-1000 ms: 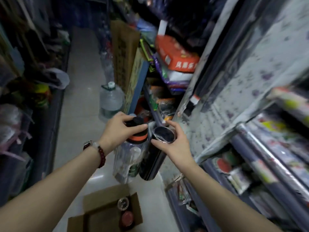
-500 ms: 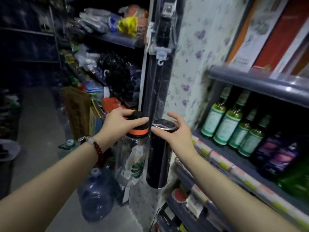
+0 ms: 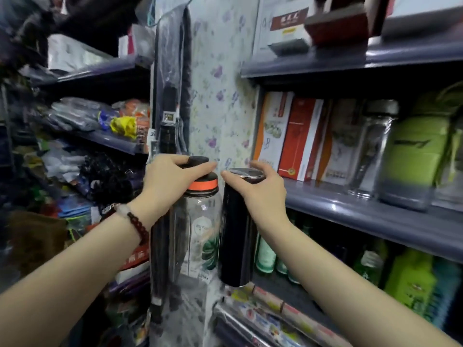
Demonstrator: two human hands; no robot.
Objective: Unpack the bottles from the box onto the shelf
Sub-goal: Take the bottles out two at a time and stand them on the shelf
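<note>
Clear plastic bottle (image 3: pixel 198 231): left hand (image 3: pixel 170 181) grips cap | glossy black cylinder bottle (image 3: pixel 236 236): right hand (image 3: pixel 260 189) grips top

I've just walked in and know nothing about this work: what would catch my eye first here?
Two bottles held up side by side at centre: the left hand grips a clear bottle by its black-and-orange cap, the right hand a black bottle by its top. To the right, a grey shelf carries boxes and a bright green bottle.

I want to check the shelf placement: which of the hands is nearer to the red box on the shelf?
Right. The right hand, gripping the black bottle, is just left of the red box; the left hand is farther left.
</note>
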